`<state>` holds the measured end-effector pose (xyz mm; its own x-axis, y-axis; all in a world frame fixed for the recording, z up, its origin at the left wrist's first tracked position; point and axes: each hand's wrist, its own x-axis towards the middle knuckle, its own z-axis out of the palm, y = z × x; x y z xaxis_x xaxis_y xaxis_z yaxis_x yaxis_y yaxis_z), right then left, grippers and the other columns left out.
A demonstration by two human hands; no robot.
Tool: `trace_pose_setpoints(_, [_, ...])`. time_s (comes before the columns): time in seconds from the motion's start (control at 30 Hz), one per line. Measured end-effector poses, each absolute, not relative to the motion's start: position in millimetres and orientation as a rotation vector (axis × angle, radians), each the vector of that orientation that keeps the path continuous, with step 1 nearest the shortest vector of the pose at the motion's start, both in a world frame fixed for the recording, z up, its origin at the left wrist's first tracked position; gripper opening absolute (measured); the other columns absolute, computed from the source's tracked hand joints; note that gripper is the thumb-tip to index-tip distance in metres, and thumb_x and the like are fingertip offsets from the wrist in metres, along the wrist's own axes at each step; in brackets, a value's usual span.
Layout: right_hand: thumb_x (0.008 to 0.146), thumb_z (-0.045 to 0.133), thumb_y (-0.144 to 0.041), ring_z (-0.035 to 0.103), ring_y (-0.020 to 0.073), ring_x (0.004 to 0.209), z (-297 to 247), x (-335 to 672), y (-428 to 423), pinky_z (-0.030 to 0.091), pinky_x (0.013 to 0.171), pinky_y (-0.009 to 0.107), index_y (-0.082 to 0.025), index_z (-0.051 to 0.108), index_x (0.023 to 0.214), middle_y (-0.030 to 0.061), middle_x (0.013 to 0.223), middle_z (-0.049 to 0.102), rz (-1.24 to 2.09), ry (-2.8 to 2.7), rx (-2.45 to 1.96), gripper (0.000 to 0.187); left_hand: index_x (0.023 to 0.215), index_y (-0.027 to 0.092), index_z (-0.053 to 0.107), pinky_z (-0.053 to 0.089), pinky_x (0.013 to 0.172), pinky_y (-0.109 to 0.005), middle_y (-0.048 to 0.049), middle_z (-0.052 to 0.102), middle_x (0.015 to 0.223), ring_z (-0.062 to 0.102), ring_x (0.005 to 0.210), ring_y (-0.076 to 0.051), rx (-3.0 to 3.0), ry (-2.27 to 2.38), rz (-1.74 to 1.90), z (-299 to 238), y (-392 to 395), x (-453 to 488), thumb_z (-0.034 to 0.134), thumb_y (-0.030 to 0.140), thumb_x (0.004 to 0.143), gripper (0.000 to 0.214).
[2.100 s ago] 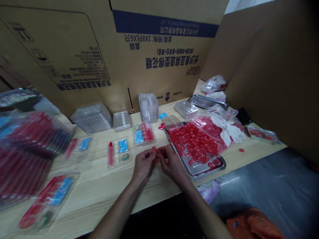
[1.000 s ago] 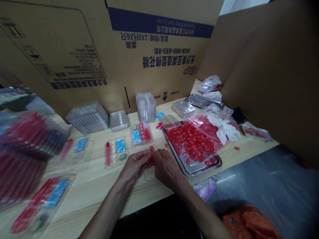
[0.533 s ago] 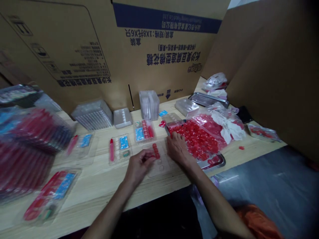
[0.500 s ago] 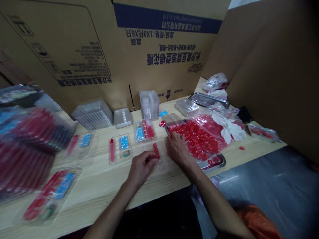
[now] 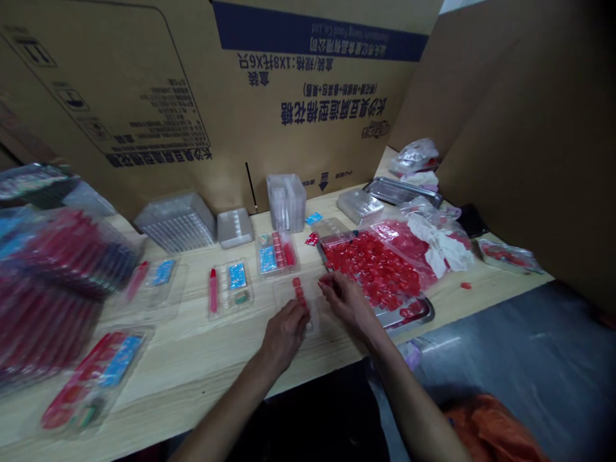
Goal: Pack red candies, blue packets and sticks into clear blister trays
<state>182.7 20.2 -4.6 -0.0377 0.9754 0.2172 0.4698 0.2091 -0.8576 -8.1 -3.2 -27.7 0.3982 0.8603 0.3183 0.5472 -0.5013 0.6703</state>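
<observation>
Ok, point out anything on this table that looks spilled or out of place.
One red piece lies alone on the tabletop, apart from the red pile in the metal tray, so it looks spilled. The carton behind also looks odd: its printing is upside down.

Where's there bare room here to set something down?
Bare table shows between the front-left filled tray and left forearm; a smaller patch lies right of the metal tray, around one loose red piece. It's crowded along the cardboard and around the right hand.
</observation>
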Motion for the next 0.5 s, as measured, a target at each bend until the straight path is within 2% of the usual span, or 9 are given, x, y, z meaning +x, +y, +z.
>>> trace_pose_setpoints(0.1, [0.087, 0.055, -0.045, 0.054, 0.0146, 0.057, -8.4, 179.3, 15.3, 0.041, 0.053, 0.025, -0.019, 0.056, 0.097, -0.0021, 0.065, 0.058, 1.094, -1.431, -1.281, 0.028, 0.108, 0.022, 0.065, 0.052, 0.075, -0.029, -0.0063, 0.067, 0.095, 0.065, 0.082, -0.019, 2.024, 1.206, 0.973, -15.8, -6.6, -9.6, 0.059, 0.018, 0.087, 0.021])
trace_pose_setpoints(0.2, [0.085, 0.057, -0.052, 0.050, 0.0124, 0.052, -4.8, 169.3, 8.3, 0.040, 0.051, 0.024, -0.019, 0.055, 0.091, -0.0039, 0.062, 0.054, 1.298, -1.307, -1.155, 0.033, 0.113, 0.023, 0.064, 0.054, 0.077, -0.028, -0.0071, 0.067, 0.106, 0.066, 0.085, -0.018, 1.887, 1.198, 1.076, 4.9, -9.7, -7.1, 0.064, 0.023, 0.086, 0.027])
trace_pose_setpoints(0.27, [0.086, 0.056, -0.053, 0.048, 0.0116, 0.052, 0.7, 161.5, 3.7, 0.038, 0.051, 0.024, -0.019, 0.056, 0.086, -0.0037, 0.063, 0.053, 1.343, -1.317, -1.122, 0.034, 0.113, 0.024, 0.065, 0.054, 0.078, -0.027, -0.0062, 0.068, 0.108, 0.067, 0.087, -0.017, 1.851, 1.168, 1.114, 17.2, -10.0, -3.2, 0.065, 0.025, 0.086, 0.027])
trace_pose_setpoints(0.4, [0.091, 0.047, -0.051, 0.051, 0.0120, 0.053, 8.2, 152.9, -1.6, 0.039, 0.052, 0.024, -0.019, 0.054, 0.075, -0.0027, 0.060, 0.053, 1.331, -1.383, -1.183, 0.036, 0.110, 0.023, 0.068, 0.054, 0.073, -0.024, -0.0041, 0.070, 0.097, 0.068, 0.081, -0.015, 1.864, 1.116, 1.147, 24.6, -5.1, 0.0, 0.061, 0.024, 0.089, 0.022])
trace_pose_setpoints(0.5, [0.094, 0.040, -0.043, 0.057, 0.0137, 0.056, 5.9, 155.5, -3.1, 0.044, 0.055, 0.024, -0.018, 0.058, 0.085, -0.0007, 0.062, 0.059, 1.315, -1.415, -1.260, 0.032, 0.107, 0.020, 0.071, 0.054, 0.070, -0.023, -0.0051, 0.070, 0.094, 0.067, 0.081, -0.014, 1.903, 1.115, 1.149, 18.9, -2.0, -5.6, 0.058, 0.022, 0.091, 0.021])
